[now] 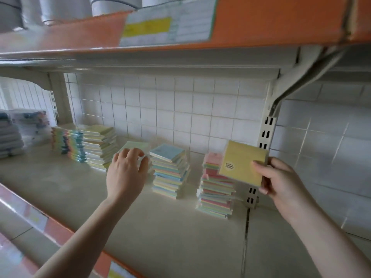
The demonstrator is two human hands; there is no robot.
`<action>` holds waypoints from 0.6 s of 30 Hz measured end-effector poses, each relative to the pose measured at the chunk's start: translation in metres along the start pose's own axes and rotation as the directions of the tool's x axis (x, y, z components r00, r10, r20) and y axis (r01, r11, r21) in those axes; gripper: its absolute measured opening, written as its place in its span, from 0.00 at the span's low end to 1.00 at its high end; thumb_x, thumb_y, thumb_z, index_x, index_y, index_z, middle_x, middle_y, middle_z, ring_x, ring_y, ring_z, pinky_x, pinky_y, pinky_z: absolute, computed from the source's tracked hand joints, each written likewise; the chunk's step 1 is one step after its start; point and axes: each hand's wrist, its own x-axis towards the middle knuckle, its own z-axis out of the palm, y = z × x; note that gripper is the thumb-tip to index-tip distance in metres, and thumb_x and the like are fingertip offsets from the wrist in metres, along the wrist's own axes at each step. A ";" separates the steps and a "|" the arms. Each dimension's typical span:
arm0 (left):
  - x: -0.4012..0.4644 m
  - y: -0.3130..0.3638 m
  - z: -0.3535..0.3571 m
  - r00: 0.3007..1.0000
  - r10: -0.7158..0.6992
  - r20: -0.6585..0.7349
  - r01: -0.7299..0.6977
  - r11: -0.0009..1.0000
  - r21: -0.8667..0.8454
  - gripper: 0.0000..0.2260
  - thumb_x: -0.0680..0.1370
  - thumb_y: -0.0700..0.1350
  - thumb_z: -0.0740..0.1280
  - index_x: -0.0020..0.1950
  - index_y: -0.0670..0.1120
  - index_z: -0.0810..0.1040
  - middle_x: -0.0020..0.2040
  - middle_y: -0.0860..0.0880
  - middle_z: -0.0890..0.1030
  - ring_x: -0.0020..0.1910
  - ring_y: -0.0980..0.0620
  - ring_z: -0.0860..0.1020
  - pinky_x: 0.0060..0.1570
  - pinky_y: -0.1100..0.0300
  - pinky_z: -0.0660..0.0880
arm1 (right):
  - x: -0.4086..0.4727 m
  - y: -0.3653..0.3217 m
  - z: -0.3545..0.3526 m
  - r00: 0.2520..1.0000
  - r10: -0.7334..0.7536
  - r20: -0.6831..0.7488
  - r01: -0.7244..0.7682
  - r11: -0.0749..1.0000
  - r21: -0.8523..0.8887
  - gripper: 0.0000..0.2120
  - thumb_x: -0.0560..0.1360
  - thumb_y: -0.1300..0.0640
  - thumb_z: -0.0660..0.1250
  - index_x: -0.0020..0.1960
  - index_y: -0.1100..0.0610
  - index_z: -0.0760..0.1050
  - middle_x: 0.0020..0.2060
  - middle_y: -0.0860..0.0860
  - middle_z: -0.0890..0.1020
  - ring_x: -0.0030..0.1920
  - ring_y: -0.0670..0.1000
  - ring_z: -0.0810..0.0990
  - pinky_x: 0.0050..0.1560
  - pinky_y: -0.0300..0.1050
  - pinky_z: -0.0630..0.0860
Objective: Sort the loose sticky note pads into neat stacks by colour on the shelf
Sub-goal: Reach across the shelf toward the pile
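Observation:
My right hand (281, 179) pinches a wrapped yellow sticky note pad (242, 162) by its right edge, holding it tilted in the air in front of a pink-topped stack (215, 189) of pads. My left hand (126, 171) reaches over a low stack topped by a pale green pad (136, 146), fingers curled on its front edge. Between the two hands stands a blue-topped stack (170, 171). Farther left stand a yellow-topped stack (100, 145) and a stack of rainbow-edged pads (67, 144). All stand on the cream shelf (140, 213).
An orange-fronted shelf (261, 21) with a price label hangs overhead. A slotted upright post (265, 135) and bracket stand right of the pink stack. Wrapped bundles (22, 131) lie at far left. A seam splits the shelf board at right.

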 end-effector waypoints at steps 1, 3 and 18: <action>-0.001 -0.011 0.000 1.000 -0.015 0.006 0.015 1.000 0.006 0.06 0.76 0.44 0.67 0.49 0.42 0.79 0.47 0.41 0.79 0.50 0.38 0.74 0.49 0.48 0.71 | 0.002 -0.003 0.012 1.000 -0.003 0.012 0.003 1.000 -0.001 0.04 0.75 0.65 0.65 0.42 0.59 0.73 0.29 0.52 0.72 0.27 0.49 0.64 0.20 0.35 0.59; -0.001 -0.034 0.000 0.999 -0.032 0.012 0.032 0.999 0.024 0.06 0.75 0.44 0.68 0.49 0.42 0.79 0.46 0.40 0.79 0.49 0.37 0.75 0.48 0.48 0.72 | 0.005 -0.007 0.039 0.999 -0.003 0.031 0.004 1.000 -0.014 0.04 0.75 0.65 0.65 0.41 0.59 0.73 0.29 0.52 0.72 0.25 0.48 0.64 0.20 0.35 0.60; 0.063 -0.238 -0.018 0.985 -0.106 0.135 0.101 0.994 0.043 0.05 0.75 0.46 0.69 0.45 0.45 0.79 0.44 0.45 0.80 0.46 0.41 0.76 0.44 0.51 0.72 | 0.043 0.008 0.288 0.998 0.042 0.050 -0.040 0.999 -0.030 0.06 0.76 0.64 0.65 0.41 0.60 0.71 0.22 0.50 0.65 0.16 0.43 0.62 0.20 0.36 0.59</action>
